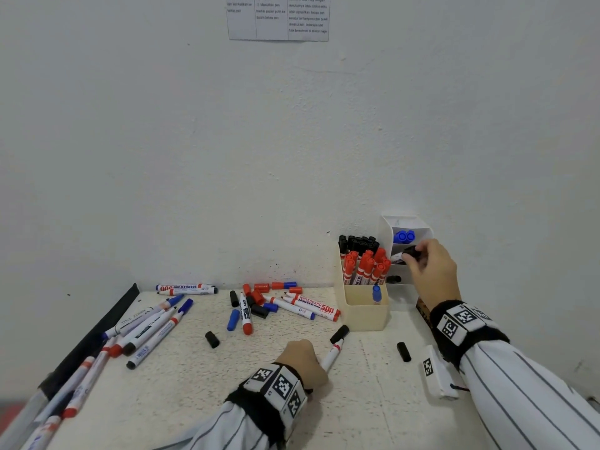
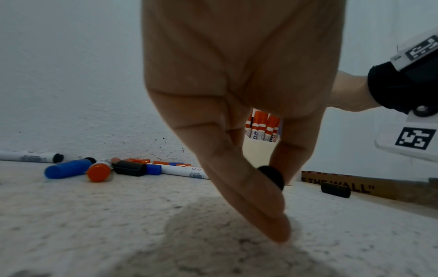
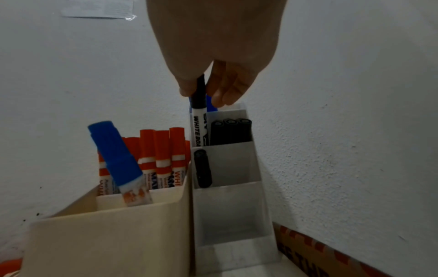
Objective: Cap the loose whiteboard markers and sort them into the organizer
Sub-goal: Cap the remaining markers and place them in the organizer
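My right hand pinches the black cap of a white marker. The marker stands upright in a back tier of the white stepped organizer, beside three black-capped markers. One black marker stands a tier lower. Low on the table, my left hand grips the rear of a white marker that has a red collar and a black cap. The beige organizer holds red markers, black ones and one blue marker.
Loose markers lie spread at the table's left. A pile of markers and caps sits in the middle by the wall. Single black caps lie nearer me. A printed cardboard strip runs along the right wall.
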Demonstrator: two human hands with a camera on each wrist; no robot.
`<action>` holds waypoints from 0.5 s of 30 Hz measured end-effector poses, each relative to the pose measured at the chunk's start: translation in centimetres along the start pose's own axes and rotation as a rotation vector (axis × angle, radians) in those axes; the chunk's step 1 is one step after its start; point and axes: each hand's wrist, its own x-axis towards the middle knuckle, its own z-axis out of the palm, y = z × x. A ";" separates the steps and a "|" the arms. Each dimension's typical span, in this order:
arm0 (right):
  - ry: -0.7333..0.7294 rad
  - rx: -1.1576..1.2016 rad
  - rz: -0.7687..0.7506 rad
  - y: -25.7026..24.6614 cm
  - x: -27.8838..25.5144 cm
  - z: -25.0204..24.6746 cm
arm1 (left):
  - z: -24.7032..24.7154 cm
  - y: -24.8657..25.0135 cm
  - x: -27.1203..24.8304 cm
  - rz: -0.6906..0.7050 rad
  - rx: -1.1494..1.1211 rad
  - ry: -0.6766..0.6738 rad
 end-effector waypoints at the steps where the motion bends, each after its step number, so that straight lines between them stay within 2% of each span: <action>1: 0.001 -0.014 0.006 -0.1 0.0 0.2 | -0.3 -0.3 0.0 -0.011 -0.023 -0.011; 7: -0.031 -0.038 0.069 -0.6 0.4 1.2 | -1.5 -2.0 0.2 -0.039 -0.073 0.006; 15: -0.107 -0.158 0.066 -0.5 0.2 1.3 | -2.3 -3.1 0.2 -0.124 -0.204 -0.024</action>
